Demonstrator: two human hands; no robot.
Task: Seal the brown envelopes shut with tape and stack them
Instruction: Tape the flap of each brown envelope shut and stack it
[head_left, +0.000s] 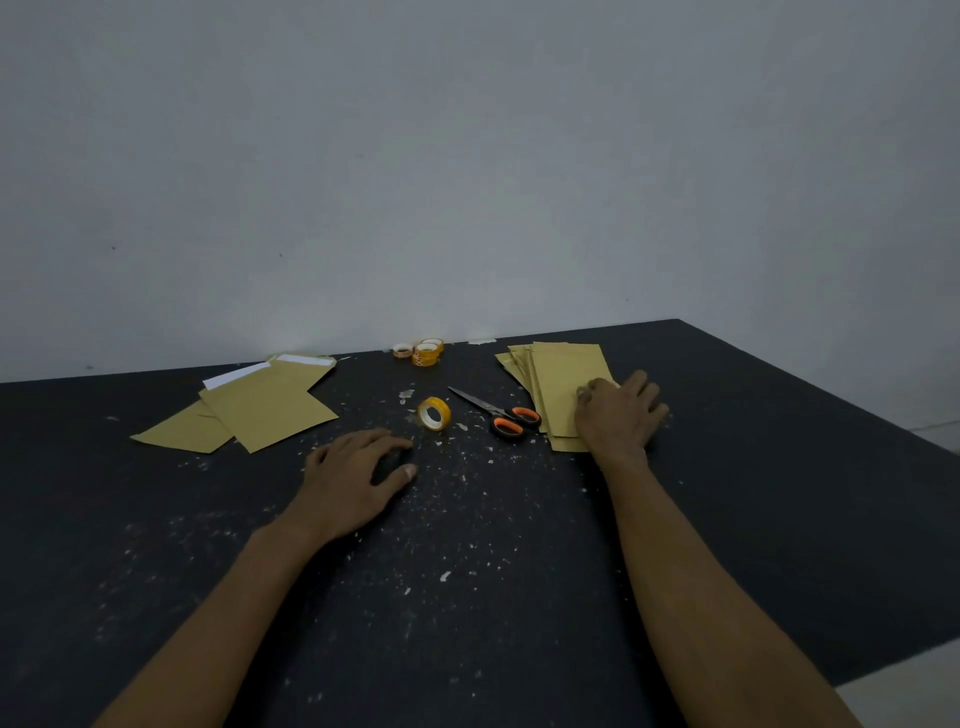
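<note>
Brown paper envelopes are being kept in two groups on the black table (467, 597), with twelve o'clock taken as the wall side. At about two o'clock from the table's middle, a stack of envelopes (563, 374) is lying slightly fanned, its long edges running away towards the wall. At about ten o'clock, loose envelopes (262, 410) are lying overlapped and skewed, and a white strip is showing along the far edge of at least one of them.

A yellow tape roll (434, 413) is standing tilted on its edge between the two groups. Orange-handled scissors (498, 413) are lying just beside it at its three o'clock, blades closed and pointing to ten o'clock.

The right hand (618, 413) is being rested palm down on the near right part of the stack. Its fingers are bent, with the tips touching the top envelope; whether paper is being pinched cannot be told. The left hand (356, 478) is being held palm down on the bare table at seven o'clock from the tape roll. Its fingers are loosely spread, its thumb is out, and nothing is being grasped.

Spare tape rolls (423, 352) are sitting against the wall at twelve o'clock, and pale flecks are lying scattered over the tabletop.
</note>
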